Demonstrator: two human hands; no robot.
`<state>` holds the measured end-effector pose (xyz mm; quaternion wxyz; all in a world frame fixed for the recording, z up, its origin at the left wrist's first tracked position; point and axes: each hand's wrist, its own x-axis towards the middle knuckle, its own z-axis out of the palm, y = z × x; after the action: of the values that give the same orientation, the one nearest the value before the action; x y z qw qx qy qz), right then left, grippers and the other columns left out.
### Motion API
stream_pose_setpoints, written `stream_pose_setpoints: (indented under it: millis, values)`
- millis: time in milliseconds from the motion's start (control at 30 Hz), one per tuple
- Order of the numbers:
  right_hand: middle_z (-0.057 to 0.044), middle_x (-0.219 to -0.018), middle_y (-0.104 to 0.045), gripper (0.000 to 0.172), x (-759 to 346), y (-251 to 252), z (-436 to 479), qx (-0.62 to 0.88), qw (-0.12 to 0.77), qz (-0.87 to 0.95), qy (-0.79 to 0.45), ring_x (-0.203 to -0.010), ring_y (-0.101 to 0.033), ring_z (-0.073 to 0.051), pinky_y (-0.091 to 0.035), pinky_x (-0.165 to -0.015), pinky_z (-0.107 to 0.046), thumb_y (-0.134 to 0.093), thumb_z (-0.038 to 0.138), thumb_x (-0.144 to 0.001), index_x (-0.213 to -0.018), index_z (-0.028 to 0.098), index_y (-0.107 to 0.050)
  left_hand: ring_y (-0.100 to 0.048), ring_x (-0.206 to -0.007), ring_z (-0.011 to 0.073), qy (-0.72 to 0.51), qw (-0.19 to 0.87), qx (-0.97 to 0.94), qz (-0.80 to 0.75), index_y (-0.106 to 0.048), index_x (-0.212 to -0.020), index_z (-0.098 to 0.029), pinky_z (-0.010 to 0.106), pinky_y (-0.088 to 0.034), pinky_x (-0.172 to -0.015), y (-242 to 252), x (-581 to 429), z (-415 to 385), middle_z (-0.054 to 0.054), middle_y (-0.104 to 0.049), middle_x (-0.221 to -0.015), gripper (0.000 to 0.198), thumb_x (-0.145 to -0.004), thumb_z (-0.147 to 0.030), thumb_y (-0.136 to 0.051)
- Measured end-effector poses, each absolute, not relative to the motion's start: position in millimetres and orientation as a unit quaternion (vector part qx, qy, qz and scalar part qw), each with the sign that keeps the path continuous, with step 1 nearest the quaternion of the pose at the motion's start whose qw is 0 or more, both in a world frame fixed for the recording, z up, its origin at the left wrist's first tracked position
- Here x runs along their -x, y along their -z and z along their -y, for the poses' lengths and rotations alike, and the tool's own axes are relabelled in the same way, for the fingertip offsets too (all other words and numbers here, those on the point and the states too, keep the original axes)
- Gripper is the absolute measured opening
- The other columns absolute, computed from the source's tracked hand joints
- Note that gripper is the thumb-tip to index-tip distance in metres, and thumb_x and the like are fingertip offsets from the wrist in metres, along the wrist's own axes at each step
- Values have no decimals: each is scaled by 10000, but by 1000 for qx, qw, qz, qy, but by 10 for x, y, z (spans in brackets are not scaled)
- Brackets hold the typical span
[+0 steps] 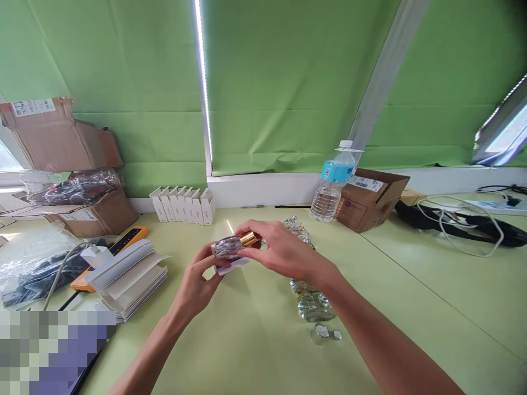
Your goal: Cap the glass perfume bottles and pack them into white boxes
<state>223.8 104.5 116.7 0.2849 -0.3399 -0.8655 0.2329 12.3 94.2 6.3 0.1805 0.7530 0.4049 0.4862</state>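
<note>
A small clear glass bottle (227,248) with a shiny gold neck (249,238) lies nearly level above the middle of the table. My right hand (280,249) is closed on its gold end, thumb below and fingers above. At the bottle's other end, my left hand (192,285) is closed round a white card piece (235,266), which looks like part of a small box; the bottle and fingers hide much of it. Beneath my right forearm, several shiny glass bottles (315,306) lie in a line, partly covered. Two loose silvery caps (320,332) sit at its near end.
Slim white boxes (183,206) stand in a row at the back. A stack of flat white cartons (138,280) lies left, beside an orange power strip (129,238). Back right are a water bottle (329,189), a cardboard box (370,200) and a cabled black item (461,222).
</note>
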Motion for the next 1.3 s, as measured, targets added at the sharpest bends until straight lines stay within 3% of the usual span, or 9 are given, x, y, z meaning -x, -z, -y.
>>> stream_pose_setpoints:
  millis: [167, 300, 467, 700, 967, 1300]
  values:
    - [5, -936, -672, 132, -2239, -1103, -1109, 368, 266, 878, -149, -796, -592, -148, -425, -691, -268, -590, 236, -905, -1037, 235, -605, -594, -1002, 189, -493, 200, -734, -422, -616, -875, -232, 327, -485, -879, -15, -114, -956, 44, -584, -1118, 12, -870, -223, -608]
    - [-8, -932, -645, 114, -2232, -1088, -1057, 366, 226, 896, -115, -821, -570, -163, -405, -696, -276, -578, 236, -916, -1025, 225, -607, -625, -898, 171, -506, 250, -701, -435, -517, -919, -232, 365, -525, -872, 13, -121, -947, 14, -615, -968, 147, -847, -267, -640]
    - [-37, -984, -597, 140, -2167, -1030, -994, 366, 174, 907, -118, -814, -559, -154, -389, -667, -261, -530, 146, -914, -1018, 194, -610, -662, -966, 180, -493, 269, -698, -446, -495, -1053, -252, 430, -516, -963, 19, -149, -929, 10, -658, -1060, 301, -815, -272, -679]
    - [-31, -908, -609, 143, -2102, -1012, -969, 359, 163, 910, -129, -808, -554, -156, -384, -673, -265, -475, 116, -937, -928, 181, -602, -659, -989, 175, -477, 270, -716, -433, -489, -1057, -258, 412, -515, -971, 16, -153, -918, 11, -668, -1081, 251, -855, -276, -637]
    - [-53, -993, -586, 265, -2127, -979, -948, 372, 141, 905, -150, -780, -581, -144, -403, -646, -263, -416, 159, -967, -1073, 212, -654, -631, -973, 145, -459, 253, -729, -441, -512, -1044, -262, 375, -497, -992, 6, -170, -900, -11, -654, -1056, 191, -879, -281, -605]
    - [-45, -847, -655, 200, -2078, -939, -966, 379, 111, 909, -130, -728, -578, -171, -379, -615, -277, -470, 150, -929, -895, 194, -662, -624, -954, 148, -456, 257, -734, -433, -509, -1058, -263, 396, -482, -1010, -20, -181, -890, -10, -644, -1044, 187, -887, -283, -582]
